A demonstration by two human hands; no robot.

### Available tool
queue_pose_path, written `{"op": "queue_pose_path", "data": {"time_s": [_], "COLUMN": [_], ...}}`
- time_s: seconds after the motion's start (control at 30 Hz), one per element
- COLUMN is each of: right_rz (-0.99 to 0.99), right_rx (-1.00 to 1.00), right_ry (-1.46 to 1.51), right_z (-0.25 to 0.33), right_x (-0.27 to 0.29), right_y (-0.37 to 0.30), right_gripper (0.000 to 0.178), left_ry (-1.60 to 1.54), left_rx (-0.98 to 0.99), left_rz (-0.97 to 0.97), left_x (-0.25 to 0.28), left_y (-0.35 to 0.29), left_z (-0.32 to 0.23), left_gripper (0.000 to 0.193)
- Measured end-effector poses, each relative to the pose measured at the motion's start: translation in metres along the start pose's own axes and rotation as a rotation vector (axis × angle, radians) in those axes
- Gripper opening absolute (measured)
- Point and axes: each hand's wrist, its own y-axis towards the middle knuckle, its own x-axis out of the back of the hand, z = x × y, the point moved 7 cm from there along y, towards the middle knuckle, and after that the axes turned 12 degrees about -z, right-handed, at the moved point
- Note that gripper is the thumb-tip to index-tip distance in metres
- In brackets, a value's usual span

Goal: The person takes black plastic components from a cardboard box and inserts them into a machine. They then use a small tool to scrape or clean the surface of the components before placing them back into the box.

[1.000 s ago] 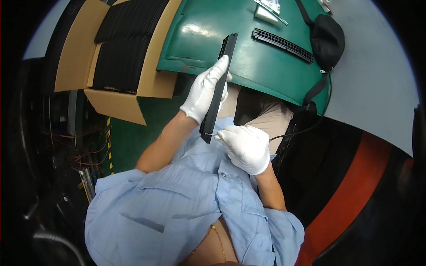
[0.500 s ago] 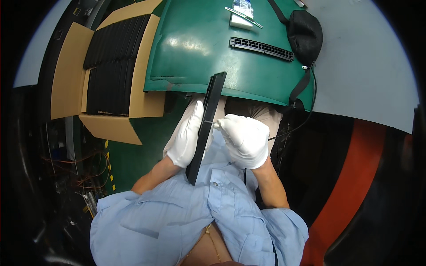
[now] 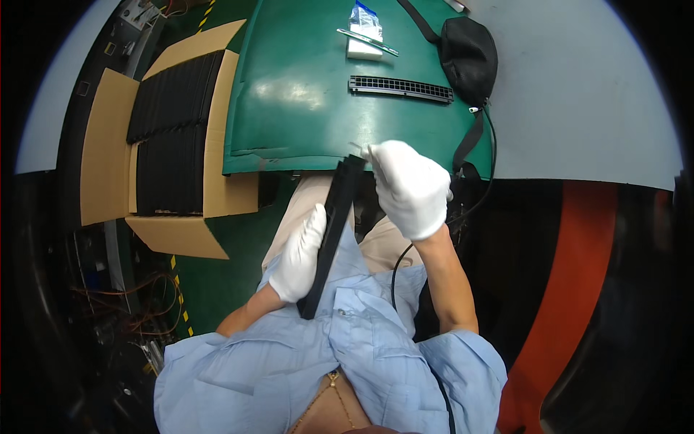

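My left hand (image 3: 298, 254), in a white glove, grips a long black plastic bar (image 3: 334, 230) along its left side. The bar is held tilted, its lower end near my shirt and its upper end close to the table's near edge. My right hand (image 3: 410, 189), also gloved in white, is closed around a thin metal tool (image 3: 357, 145). Only the slim tip of that tool shows, just above the bar's upper end; whether they touch I cannot tell. Across the green table lies a black slotted plastic strip (image 3: 402, 88) with rows of square openings.
At the left, an open cardboard box (image 3: 217, 145) holds rows of black plastic pieces (image 3: 170, 163). On the green-topped table (image 3: 289, 123) are a white block (image 3: 365, 49), a silver pen-like tool (image 3: 367, 42) and a black bag (image 3: 468, 61) with a strap. A dark cable (image 3: 491, 155) hangs nearby.
My right hand has moved up along the bar, taking the thin tool from its middle toward its upper end. The left hand keeps hold of the bar. The whole view has shifted slightly.
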Motion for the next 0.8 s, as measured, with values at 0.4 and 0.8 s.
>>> {"op": "queue_pose_path", "data": {"time_s": [0.4, 0.8], "right_rz": [0.436, 0.284], "right_rx": [-0.772, -0.060], "right_ry": [0.589, 0.285], "right_z": [0.017, 0.032], "right_x": [-0.042, -0.012], "right_y": [-0.025, -0.022], "right_gripper": [0.040, 0.009], "left_ry": [0.117, 0.022], "left_rx": [-0.430, -0.220], "left_rz": [-0.114, -0.190], "left_x": [0.012, 0.002], "left_y": [0.054, 0.033], "left_z": [-0.003, -0.029], "left_gripper": [0.054, 0.071]}}
